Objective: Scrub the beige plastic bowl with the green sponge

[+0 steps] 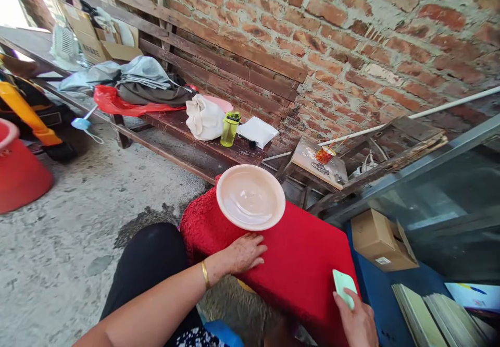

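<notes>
Gripped in the right hand (356, 320), at five o'clock in the view, is a flat pale-green slab (342, 283), its exact kind unclear. The left hand (246, 253), empty with fingers loosely spread, is over a red tablecloth (308, 248) at six o'clock. A cream basin (250, 198) sits on the cloth, at twelve o'clock from that hand. A red bucket (23, 175) stands at nine o'clock.
</notes>
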The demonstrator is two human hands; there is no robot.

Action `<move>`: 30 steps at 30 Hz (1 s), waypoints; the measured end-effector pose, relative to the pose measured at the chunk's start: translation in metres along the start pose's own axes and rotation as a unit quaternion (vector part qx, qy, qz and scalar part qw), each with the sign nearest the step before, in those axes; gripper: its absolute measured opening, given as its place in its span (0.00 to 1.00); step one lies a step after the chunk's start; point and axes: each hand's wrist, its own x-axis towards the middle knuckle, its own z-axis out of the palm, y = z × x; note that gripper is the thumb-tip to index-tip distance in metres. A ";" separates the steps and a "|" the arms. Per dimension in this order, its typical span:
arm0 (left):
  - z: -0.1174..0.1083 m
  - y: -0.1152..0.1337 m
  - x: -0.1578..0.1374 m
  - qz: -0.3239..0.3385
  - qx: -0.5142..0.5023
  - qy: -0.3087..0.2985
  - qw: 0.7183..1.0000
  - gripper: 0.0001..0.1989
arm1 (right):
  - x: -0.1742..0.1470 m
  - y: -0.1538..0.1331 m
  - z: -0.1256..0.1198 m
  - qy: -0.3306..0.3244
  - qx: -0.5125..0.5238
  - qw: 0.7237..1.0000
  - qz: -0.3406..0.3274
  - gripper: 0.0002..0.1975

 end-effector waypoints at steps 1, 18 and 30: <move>0.006 -0.002 0.002 0.004 0.000 0.010 1.000 0.17 | -0.004 -0.002 -0.001 0.003 0.006 1.000 0.003 0.41; 0.021 -0.010 0.009 -0.032 -0.030 0.012 0.999 0.25 | -0.037 0.016 -0.029 -0.054 -0.060 0.997 -0.005 0.34; 0.028 -0.014 0.009 -0.015 -0.009 0.032 0.999 0.23 | -0.062 -0.061 0.011 -0.158 0.092 0.981 -0.070 0.24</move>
